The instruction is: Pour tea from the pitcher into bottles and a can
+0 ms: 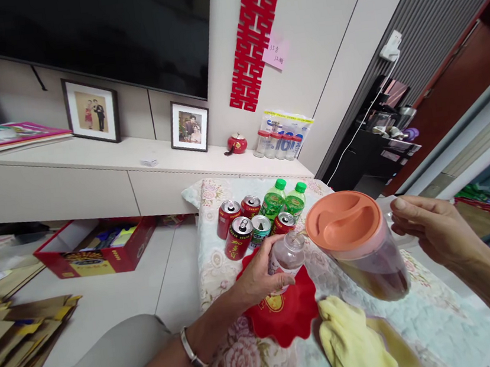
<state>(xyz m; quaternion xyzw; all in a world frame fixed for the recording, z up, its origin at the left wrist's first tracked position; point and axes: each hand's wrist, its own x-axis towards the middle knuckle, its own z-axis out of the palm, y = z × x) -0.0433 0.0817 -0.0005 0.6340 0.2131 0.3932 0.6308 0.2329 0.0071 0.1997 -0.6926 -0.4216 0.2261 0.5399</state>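
Observation:
My left hand (262, 273) is wrapped round a small clear bottle (286, 257) with a printed label and an open mouth. It is held over a red scalloped plate (299, 314). My right hand (428, 223) grips the handle of a clear pitcher (367, 270) that has an orange lid (345, 219). Brown liquid lies in the pitcher, which tilts so that its spout is at the bottle's mouth. Whether liquid is flowing I cannot make out clearly. A yellow cloth (354, 343) lies in front of the pitcher.
Several drink cans (238, 238) and two green-capped bottles (276, 197) stand behind the plate on the floral tablecloth (239, 357). Lidded glass jars (278, 145) and a red pot (237, 143) line the cabinet (169, 184). A red box (101, 249) sits on the floor.

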